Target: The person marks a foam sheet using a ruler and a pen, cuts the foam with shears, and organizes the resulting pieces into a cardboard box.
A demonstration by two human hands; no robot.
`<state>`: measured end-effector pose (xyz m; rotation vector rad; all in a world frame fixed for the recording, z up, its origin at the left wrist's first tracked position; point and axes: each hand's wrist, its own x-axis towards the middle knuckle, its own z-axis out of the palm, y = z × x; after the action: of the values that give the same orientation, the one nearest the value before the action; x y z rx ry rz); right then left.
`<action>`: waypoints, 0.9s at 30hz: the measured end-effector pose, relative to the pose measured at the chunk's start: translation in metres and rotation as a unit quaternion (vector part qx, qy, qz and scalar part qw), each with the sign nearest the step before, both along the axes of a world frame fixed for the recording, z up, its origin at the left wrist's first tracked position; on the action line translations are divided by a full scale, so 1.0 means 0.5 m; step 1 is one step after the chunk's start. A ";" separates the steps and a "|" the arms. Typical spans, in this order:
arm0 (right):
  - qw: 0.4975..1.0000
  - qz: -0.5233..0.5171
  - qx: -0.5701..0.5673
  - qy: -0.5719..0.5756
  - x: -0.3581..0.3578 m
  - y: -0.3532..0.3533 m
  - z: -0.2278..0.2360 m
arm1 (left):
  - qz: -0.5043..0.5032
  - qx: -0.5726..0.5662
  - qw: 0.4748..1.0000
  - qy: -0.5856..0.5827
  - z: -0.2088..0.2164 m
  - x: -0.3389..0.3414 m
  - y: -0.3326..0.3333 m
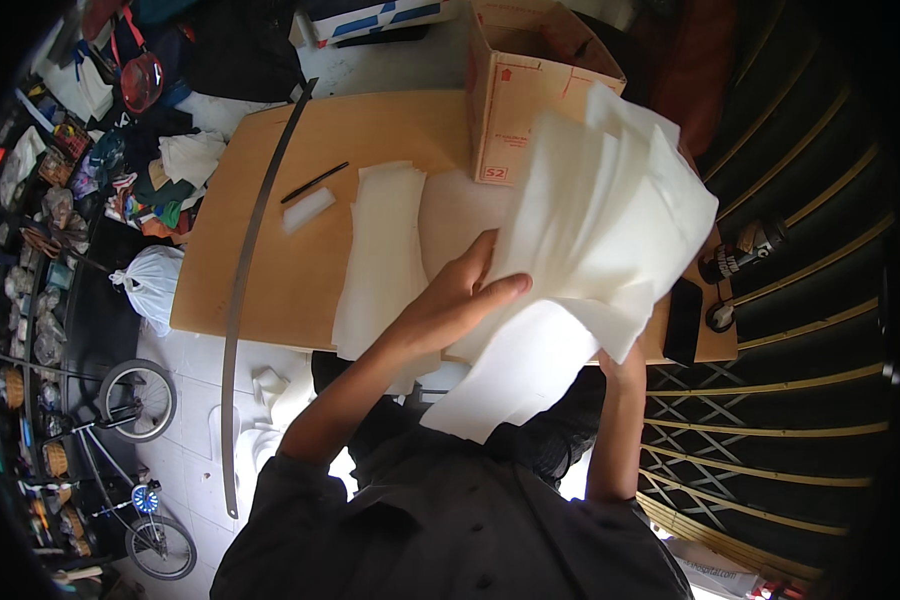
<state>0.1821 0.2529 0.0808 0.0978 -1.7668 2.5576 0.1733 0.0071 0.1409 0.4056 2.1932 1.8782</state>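
Note:
A loose bundle of thin white sheets [610,210], soft and slightly see-through, is held up over the right part of the table. My left hand [460,300] grips its left edge, thumb on the near face and the other fingers partly hidden behind. Under the bundle's lower right edge, my right hand [622,368] supports it from behind; its fingers are covered by the sheets. One white sheet [520,365] curls down toward my lap between my arms. Left of the bundle, a stack of long cream strips [382,260] lies flat on the wooden table [305,130].
An open cardboard box [500,110] stands at the back right. A long metal ruler [245,255] crosses the table's left side, near a black pen [315,181] and a small white piece [309,211]. At right are a dark can [742,250] and a folding gate [770,430].

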 end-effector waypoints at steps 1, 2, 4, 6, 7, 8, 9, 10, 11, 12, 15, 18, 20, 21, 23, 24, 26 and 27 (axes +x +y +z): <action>0.999 0.044 0.027 0.012 -0.009 -0.034 0.027 | 0.006 -0.028 1.000 -0.006 -0.008 0.022 -0.012; 0.995 0.067 0.055 0.048 -0.025 -0.074 0.053 | 0.040 -0.025 0.999 -0.015 -0.017 0.041 -0.023; 0.989 0.096 0.101 0.055 -0.042 -0.163 0.110 | 0.135 0.018 0.990 -0.034 -0.044 0.074 -0.048; 0.989 0.110 0.093 0.032 -0.065 -0.206 0.130 | 0.160 0.147 0.976 -0.033 -0.070 0.072 -0.078; 0.988 0.114 0.095 0.047 -0.074 -0.224 0.126 | 0.168 0.213 0.962 -0.031 -0.089 0.070 -0.093; 0.986 0.120 0.096 0.061 -0.083 -0.240 0.118 | 0.181 0.221 0.958 -0.008 -0.076 0.074 -0.097; 0.984 0.129 0.104 0.072 -0.093 -0.256 0.112 | 0.194 0.208 0.958 -0.020 -0.051 0.077 -0.100; 0.981 0.136 0.113 0.084 -0.100 -0.270 0.108 | 0.205 0.196 0.958 -0.034 -0.015 0.079 -0.100; 0.978 0.146 0.119 0.095 -0.102 -0.283 0.106 | 0.219 0.181 0.958 -0.047 0.006 0.081 -0.107; 0.977 0.159 0.116 0.081 -0.101 -0.294 0.106 | 0.237 0.196 0.949 -0.062 0.006 0.076 -0.118; 0.968 0.216 0.124 0.040 -0.110 -0.315 0.082 | 0.274 0.226 0.932 -0.078 -0.010 0.056 -0.167; 0.954 0.238 0.179 0.017 -0.105 -0.326 0.072 | 0.290 0.133 0.944 -0.084 -0.044 0.034 -0.198; 0.958 0.223 0.179 0.000 -0.112 -0.330 0.056 | 0.299 0.102 0.943 -0.105 -0.059 0.016 -0.210; 0.960 0.216 0.179 -0.008 -0.119 -0.333 0.045 | 0.304 0.086 0.942 -0.116 -0.069 0.007 -0.217; 0.969 0.224 0.070 -0.077 -0.142 -0.327 0.013 | 0.369 -0.066 0.927 -0.026 -0.108 -0.008 -0.251; 0.967 0.229 0.016 -0.111 -0.150 -0.320 0.000 | 0.399 -0.142 0.906 0.018 -0.125 -0.008 -0.266; 0.966 0.232 0.023 -0.116 -0.150 -0.306 -0.017 | 0.390 -0.195 0.900 -0.020 -0.150 0.001 -0.272; 0.965 0.230 0.040 -0.116 -0.149 -0.303 -0.024 | 0.372 -0.219 0.901 -0.045 -0.170 0.002 -0.277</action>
<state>0.1077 0.1012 0.0688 0.2480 -2.1531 2.9093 0.1742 -0.1314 0.0560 -0.6828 2.8334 1.5187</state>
